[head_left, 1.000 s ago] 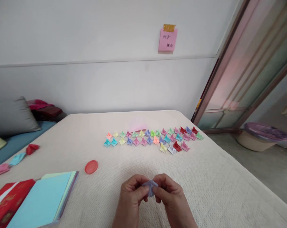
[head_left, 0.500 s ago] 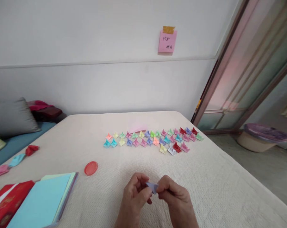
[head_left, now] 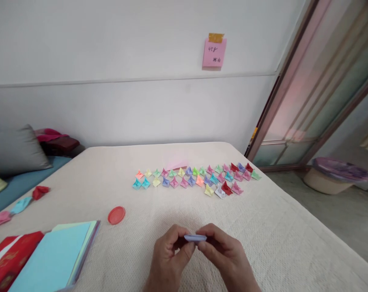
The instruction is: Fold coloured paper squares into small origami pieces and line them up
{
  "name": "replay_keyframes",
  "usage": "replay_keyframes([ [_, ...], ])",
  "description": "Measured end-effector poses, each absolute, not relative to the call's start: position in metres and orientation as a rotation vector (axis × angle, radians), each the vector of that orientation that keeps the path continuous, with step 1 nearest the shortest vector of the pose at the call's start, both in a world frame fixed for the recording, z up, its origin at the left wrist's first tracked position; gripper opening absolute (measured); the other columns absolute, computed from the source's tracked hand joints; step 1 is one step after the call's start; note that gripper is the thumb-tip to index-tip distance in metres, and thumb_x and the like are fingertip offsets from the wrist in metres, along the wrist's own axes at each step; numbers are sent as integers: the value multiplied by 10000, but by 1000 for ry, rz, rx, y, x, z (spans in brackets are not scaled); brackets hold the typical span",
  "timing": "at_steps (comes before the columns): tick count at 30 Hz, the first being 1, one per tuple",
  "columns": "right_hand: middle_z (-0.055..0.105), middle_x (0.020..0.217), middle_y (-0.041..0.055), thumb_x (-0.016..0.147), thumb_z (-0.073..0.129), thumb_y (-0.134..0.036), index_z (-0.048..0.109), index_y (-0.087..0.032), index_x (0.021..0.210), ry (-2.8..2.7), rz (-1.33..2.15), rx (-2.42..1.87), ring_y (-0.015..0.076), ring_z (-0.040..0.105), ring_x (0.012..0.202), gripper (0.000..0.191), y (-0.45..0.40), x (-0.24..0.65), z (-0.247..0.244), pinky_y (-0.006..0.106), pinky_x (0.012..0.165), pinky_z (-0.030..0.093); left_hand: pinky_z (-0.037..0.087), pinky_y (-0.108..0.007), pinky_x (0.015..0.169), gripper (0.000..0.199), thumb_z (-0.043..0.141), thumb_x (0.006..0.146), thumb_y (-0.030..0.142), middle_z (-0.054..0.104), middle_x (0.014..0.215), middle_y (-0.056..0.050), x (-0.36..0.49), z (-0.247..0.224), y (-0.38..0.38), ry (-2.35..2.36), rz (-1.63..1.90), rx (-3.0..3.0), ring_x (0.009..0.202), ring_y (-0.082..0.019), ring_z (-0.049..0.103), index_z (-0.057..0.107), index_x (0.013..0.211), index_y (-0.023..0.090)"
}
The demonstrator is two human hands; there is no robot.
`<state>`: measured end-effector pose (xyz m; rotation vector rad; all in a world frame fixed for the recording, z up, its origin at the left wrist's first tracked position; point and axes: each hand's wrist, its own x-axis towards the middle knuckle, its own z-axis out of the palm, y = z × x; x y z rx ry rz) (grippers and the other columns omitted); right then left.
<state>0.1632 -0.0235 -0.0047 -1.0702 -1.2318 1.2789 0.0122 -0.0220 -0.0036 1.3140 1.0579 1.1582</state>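
Observation:
A small piece of folded lavender paper (head_left: 195, 238) is held just above the cloth, seen edge-on as a narrow flattened shape. My left hand (head_left: 171, 254) pinches its left end between thumb and fingers. On its right end, my right hand (head_left: 224, 252) grips with thumb below and forefinger above. The fingertips partly cover both ends. Beyond the hands, several small folded paper boats (head_left: 174, 182) in many colours sit in uneven rows on the cloth.
A red round lid (head_left: 116, 215) lies left of my hands. A stack of coloured paper (head_left: 52, 255) and a red packet (head_left: 11, 259) are at the lower left. Crumpled-looking paper pieces (head_left: 21, 205) line the left edge. A pink note (head_left: 214, 53) is taped to the wall.
The lavender paper has turned from a pointed shape to a flat, level edge. My right hand has shifted its grip, and both hands now hold opposite ends symmetrically.

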Motion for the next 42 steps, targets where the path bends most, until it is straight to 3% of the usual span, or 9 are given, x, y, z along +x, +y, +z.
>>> replay_keyframes([
  [3, 499, 588, -23, 774, 657, -354, 642, -199, 660, -1307, 1211, -1138, 136, 412, 594, 193, -24, 164, -5, 268, 573, 330, 342, -221, 576, 146, 596, 807, 300, 492, 639, 24, 14, -5, -23, 1037, 1166, 1363, 613, -117, 423, 618, 750, 167],
  [9, 457, 547, -39, 753, 669, -352, 605, -194, 600, -1227, 1242, -1109, 122, 373, 565, 229, -26, 162, -3, 258, 541, 292, 314, -216, 546, 168, 614, 798, 320, 456, 599, 37, 13, -2, -24, 1012, 1148, 1394, 577, -104, 396, 600, 723, 170],
  [18, 506, 591, -21, 758, 654, -357, 623, -191, 639, -1313, 1325, -1071, 137, 430, 603, 206, -28, 156, -1, 260, 577, 341, 297, -233, 550, 228, 617, 788, 327, 435, 556, 39, 7, -2, -27, 1027, 1171, 1365, 568, -109, 385, 570, 625, 175],
  [25, 490, 532, -31, 728, 677, -339, 613, -186, 585, -1257, 1275, -1096, 124, 397, 553, 219, -27, 156, -18, 259, 541, 316, 310, -234, 528, 374, 506, 855, 395, 470, 528, 20, 8, -5, -24, 1154, 1148, 1414, 541, -118, 439, 535, 559, 169],
  [30, 474, 476, -44, 688, 717, -345, 590, -178, 540, -1107, 1347, -1071, 104, 395, 489, 257, -22, 152, -25, 240, 491, 291, 313, -226, 502, 362, 529, 842, 395, 454, 491, 37, 13, -8, -21, 1174, 1174, 1296, 503, -109, 416, 528, 556, 174],
  [36, 495, 487, -44, 695, 724, -340, 594, -175, 565, -983, 1435, -1021, 99, 413, 482, 247, -19, 154, -19, 237, 494, 313, 362, -226, 547, 233, 593, 814, 357, 587, 593, 3, 18, -6, -20, 1027, 1081, 1349, 571, -121, 473, 594, 681, 166],
  [42, 517, 497, -28, 738, 664, -399, 624, -163, 604, -1119, 1466, -1048, 106, 434, 491, 275, -18, 154, -16, 246, 501, 320, 323, -217, 490, 289, 600, 798, 344, 479, 523, 34, 15, -11, -21, 1132, 1149, 1318, 508, -102, 412, 537, 575, 172],
])
